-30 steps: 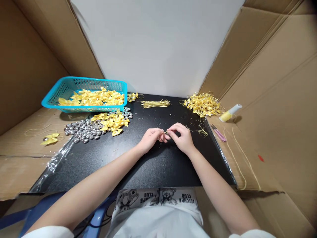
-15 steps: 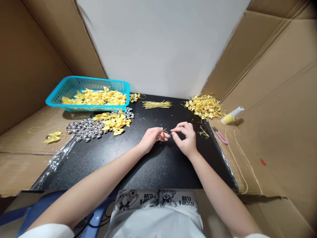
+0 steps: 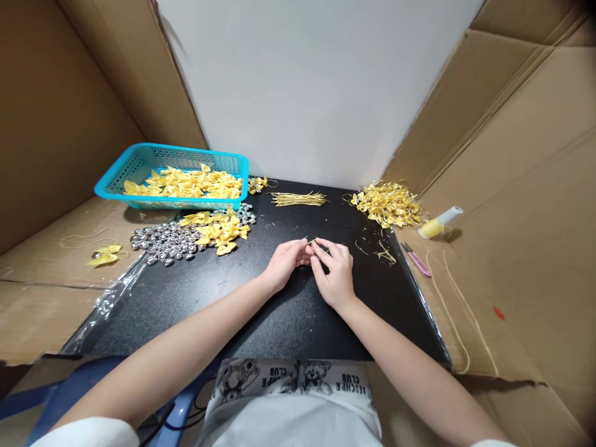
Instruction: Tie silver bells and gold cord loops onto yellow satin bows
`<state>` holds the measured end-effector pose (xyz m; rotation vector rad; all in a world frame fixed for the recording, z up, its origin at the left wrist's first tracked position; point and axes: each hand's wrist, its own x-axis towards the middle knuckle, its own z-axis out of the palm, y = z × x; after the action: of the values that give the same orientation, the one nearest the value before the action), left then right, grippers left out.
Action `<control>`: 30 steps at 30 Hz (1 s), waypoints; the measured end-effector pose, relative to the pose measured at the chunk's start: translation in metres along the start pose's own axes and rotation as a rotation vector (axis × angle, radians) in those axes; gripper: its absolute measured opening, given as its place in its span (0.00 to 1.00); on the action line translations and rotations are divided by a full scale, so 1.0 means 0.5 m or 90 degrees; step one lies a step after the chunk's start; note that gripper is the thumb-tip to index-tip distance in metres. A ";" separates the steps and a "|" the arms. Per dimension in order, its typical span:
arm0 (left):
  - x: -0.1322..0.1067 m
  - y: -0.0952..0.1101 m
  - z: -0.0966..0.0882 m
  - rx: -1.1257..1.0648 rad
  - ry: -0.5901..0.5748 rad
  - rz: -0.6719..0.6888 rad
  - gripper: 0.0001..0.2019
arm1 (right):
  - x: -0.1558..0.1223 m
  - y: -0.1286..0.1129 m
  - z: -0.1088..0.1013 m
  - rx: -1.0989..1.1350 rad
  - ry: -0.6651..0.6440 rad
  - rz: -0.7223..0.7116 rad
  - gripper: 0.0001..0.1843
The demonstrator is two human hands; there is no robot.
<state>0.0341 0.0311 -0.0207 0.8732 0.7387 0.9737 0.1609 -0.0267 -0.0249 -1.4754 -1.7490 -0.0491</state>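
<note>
Over the middle of the black table (image 3: 261, 323), my left hand (image 3: 287, 261) and my right hand (image 3: 334, 270) meet at the fingertips. A thin yellow-gold cord (image 3: 312, 242) is pinched in my left hand, its rest mostly hidden by fingers. My right thumb and fingers close around the same spot, and the cord seems to lie between them too. Beyond the hands lies a bundle of gold cords (image 3: 298, 198). Silver beads (image 3: 162, 242) and yellow bows (image 3: 218, 230) are piled to the left.
At the back left stands a blue basket (image 3: 172, 202) of yellow bows. A heap of corded bows (image 3: 388, 203) lies back right, near cord scraps (image 3: 385, 253), pink-handled snips (image 3: 419, 262) and a thread spool (image 3: 440, 222). Cardboard walls (image 3: 521, 155) flank the table.
My right hand has moved left, up against my left fingertips. A thin strand now lies on the table beside the scraps at right. The view has shifted slightly.
</note>
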 end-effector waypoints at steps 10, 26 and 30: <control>-0.007 0.002 0.008 0.060 0.076 0.032 0.17 | 0.000 -0.008 -0.007 0.006 0.011 -0.063 0.12; -0.005 -0.002 0.001 0.236 0.176 0.133 0.12 | 0.000 -0.022 -0.013 -0.061 0.005 -0.105 0.10; -0.009 0.009 -0.002 0.285 0.170 0.211 0.11 | 0.000 -0.021 -0.013 -0.035 -0.006 -0.082 0.10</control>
<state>0.0300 0.0286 -0.0167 1.2998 1.0882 1.2595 0.1556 -0.0333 -0.0157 -1.4019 -1.8619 -0.1580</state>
